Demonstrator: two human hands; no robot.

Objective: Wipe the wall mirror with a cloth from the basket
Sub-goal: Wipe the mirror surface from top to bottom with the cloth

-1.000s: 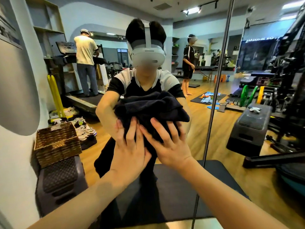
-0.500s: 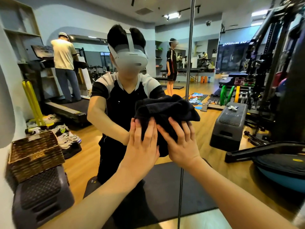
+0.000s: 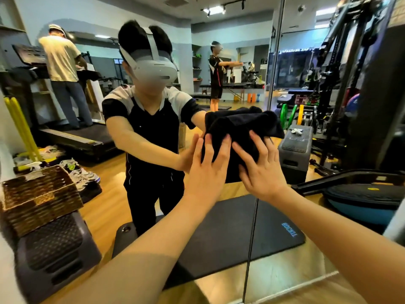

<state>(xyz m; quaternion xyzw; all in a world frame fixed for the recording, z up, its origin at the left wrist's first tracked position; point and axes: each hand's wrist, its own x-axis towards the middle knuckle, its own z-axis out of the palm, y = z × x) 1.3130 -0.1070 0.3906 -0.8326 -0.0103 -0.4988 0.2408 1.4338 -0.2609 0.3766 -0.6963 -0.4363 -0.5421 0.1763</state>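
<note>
Head view: left hand (image 3: pixel 208 170) and right hand (image 3: pixel 260 170), fingers straight and spread, press the dark cloth (image 3: pixel 241 128) flat against the mirror (image 3: pixel 219 84); cloth bunches above the fingertips.

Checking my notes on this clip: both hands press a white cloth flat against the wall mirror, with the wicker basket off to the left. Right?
Not quite: the cloth is black, not white. The head view shows the left hand and right hand pressing it against the wall mirror, wicker basket at left.
</note>
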